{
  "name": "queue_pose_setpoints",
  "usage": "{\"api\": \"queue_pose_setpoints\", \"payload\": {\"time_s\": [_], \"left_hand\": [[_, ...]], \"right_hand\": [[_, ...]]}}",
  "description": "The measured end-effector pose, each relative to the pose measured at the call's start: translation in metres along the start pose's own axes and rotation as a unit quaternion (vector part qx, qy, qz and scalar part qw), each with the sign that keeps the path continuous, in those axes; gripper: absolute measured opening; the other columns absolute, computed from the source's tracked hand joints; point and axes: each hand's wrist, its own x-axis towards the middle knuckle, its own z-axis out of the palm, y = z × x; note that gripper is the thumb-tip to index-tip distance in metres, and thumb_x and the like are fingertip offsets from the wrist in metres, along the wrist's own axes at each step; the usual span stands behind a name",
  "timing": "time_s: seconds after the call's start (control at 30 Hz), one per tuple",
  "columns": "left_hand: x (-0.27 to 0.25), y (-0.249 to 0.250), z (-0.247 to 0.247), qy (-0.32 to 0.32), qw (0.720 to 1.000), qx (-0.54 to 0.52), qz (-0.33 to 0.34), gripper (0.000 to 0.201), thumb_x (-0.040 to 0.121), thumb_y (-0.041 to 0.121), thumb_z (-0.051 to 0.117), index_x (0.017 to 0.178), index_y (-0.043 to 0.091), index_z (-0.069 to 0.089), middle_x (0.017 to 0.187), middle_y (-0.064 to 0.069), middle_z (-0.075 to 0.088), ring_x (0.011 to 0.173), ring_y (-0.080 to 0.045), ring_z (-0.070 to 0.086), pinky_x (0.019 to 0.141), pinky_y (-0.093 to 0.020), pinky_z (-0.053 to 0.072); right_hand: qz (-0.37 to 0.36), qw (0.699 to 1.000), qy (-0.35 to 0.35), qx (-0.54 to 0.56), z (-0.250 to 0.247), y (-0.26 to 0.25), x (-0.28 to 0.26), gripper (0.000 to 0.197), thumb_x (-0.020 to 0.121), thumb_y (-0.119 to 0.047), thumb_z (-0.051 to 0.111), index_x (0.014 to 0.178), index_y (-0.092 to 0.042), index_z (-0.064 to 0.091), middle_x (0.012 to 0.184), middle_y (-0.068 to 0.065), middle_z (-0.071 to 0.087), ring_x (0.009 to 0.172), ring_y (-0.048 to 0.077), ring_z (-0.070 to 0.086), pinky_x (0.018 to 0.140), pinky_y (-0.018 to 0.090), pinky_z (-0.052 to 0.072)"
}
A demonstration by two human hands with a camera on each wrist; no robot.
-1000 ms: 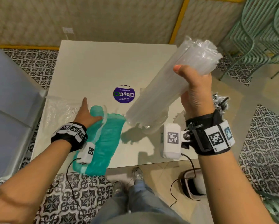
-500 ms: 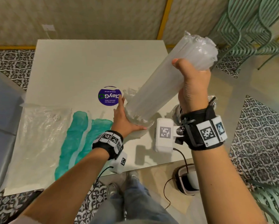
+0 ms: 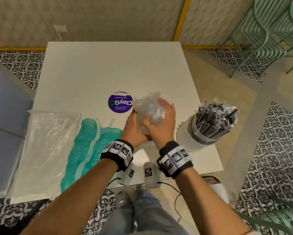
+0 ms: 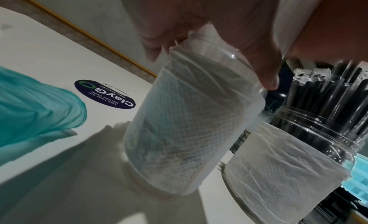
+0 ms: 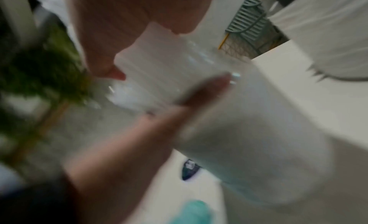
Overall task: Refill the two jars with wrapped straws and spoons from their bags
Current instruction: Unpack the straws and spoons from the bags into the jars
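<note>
A clear plastic bundle of wrapped pieces stands upright in a paper-lined jar at the table's middle. In the head view my hands hide the jar itself. My left hand curls round the jar's top from the left, its fingers at the rim. From the right, my right hand wraps the bundle above the jar; that wrist view is blurred. To the right a second jar is packed with black wrapped straws.
A teal bag and a flat clear bag lie on the white table at the left. A purple round sticker sits just behind the jar. Green metal chairs stand at the far right, beyond the table.
My right hand has swung the long clear bundle down from its raised tilt, so it now stands in the jar. The left hand stayed at the jar.
</note>
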Motion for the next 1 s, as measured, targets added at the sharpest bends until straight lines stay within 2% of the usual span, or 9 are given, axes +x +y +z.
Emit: {"api": "queue_pose_setpoints", "payload": {"time_s": [0.07,0.13,0.23,0.33,0.5,0.6,0.73,0.83,1.0], "left_hand": [[0.003,0.002,0.002,-0.022,0.999,0.021,0.020,0.072,0.065,0.052,0.077,0.127,0.036,0.045,0.120,0.009,0.060,0.113,-0.008,0.058,0.096,-0.036,0.051],[0.004,0.002,0.001,-0.031,0.999,0.027,0.019,0.071,0.067,0.058,0.072,0.129,0.040,0.043,0.122,0.010,0.059,0.114,-0.010,0.057,0.098,-0.037,0.049],[0.005,-0.004,-0.004,-0.050,0.993,0.100,0.028,0.102,0.053,0.061,0.076,0.139,0.032,0.029,0.134,0.001,0.051,0.126,-0.018,0.048,0.110,-0.051,0.035],[-0.008,-0.010,-0.035,-0.043,0.966,0.254,-0.015,0.144,0.045,0.060,0.082,0.147,0.019,-0.012,0.158,0.000,0.005,0.145,-0.019,0.007,0.115,-0.052,-0.005],[-0.060,-0.056,-0.078,0.015,0.880,0.353,-0.317,0.148,0.046,0.071,0.075,0.145,0.015,-0.021,0.156,-0.022,-0.013,0.144,-0.041,-0.006,0.115,-0.058,0.003],[-0.076,-0.084,-0.071,-0.009,0.852,0.360,-0.380,0.152,0.045,0.071,0.076,0.142,0.015,-0.029,0.152,-0.027,-0.021,0.144,-0.044,-0.005,0.116,-0.056,0.003],[-0.078,-0.096,-0.065,0.040,0.858,0.339,-0.383,0.145,0.054,0.049,0.084,0.143,0.015,-0.024,0.154,-0.029,-0.008,0.142,-0.042,0.013,0.117,-0.046,0.016],[-0.074,-0.100,-0.069,0.070,0.874,0.291,-0.382,0.137,0.058,0.037,0.085,0.146,0.012,-0.017,0.147,-0.026,0.023,0.134,-0.040,0.029,0.112,-0.045,0.026],[-0.075,-0.099,-0.070,0.059,0.878,0.320,-0.351,0.082,0.070,0.026,0.070,0.137,0.010,0.026,0.114,-0.014,0.059,0.111,-0.035,0.048,0.094,-0.043,0.042]], "right_hand": [[-0.074,0.988,-0.045,-0.130,0.008,0.026,-0.011,0.047,0.065,-0.043,0.064,0.105,-0.021,0.057,0.135,0.000,0.050,0.141,0.007,0.021,0.119,0.046,-0.014],[-0.072,0.977,-0.040,-0.198,0.010,0.033,-0.006,0.054,0.066,-0.050,0.061,0.112,-0.023,0.056,0.149,-0.005,0.033,0.146,0.008,0.001,0.111,0.042,-0.029],[-0.078,0.970,-0.061,-0.223,0.005,0.027,0.001,0.067,0.070,-0.044,0.067,0.129,-0.020,0.048,0.157,-0.007,0.016,0.146,0.007,-0.008,0.111,0.049,-0.026],[-0.087,0.971,-0.104,-0.199,-0.007,0.023,0.000,0.092,0.072,-0.037,0.076,0.145,-0.018,0.024,0.161,-0.002,0.009,0.149,0.011,-0.002,0.115,0.054,-0.018],[-0.076,0.972,-0.126,-0.183,-0.023,0.019,-0.005,0.128,0.062,-0.052,0.082,0.150,-0.022,-0.007,0.162,0.000,-0.007,0.149,0.011,-0.006,0.115,0.052,-0.018],[-0.096,0.976,-0.115,-0.155,-0.026,0.008,-0.010,0.127,0.062,-0.059,0.077,0.150,-0.020,-0.006,0.162,0.002,-0.008,0.149,0.012,-0.006,0.116,0.052,-0.016],[-0.144,0.980,-0.083,-0.111,-0.026,-0.009,-0.018,0.108,0.072,-0.066,0.063,0.149,-0.016,0.007,0.161,0.012,-0.001,0.149,0.013,-0.002,0.117,0.056,-0.011],[-0.193,0.973,-0.071,-0.106,-0.024,-0.021,-0.026,0.090,0.078,-0.065,0.056,0.144,-0.015,0.018,0.159,0.019,0.008,0.150,0.019,0.003,0.118,0.056,-0.010],[-0.325,0.933,-0.118,-0.095,-0.009,-0.032,-0.050,0.051,0.085,-0.035,0.061,0.127,-0.016,0.039,0.144,0.010,0.029,0.141,0.026,0.024,0.120,0.049,0.009]]}}
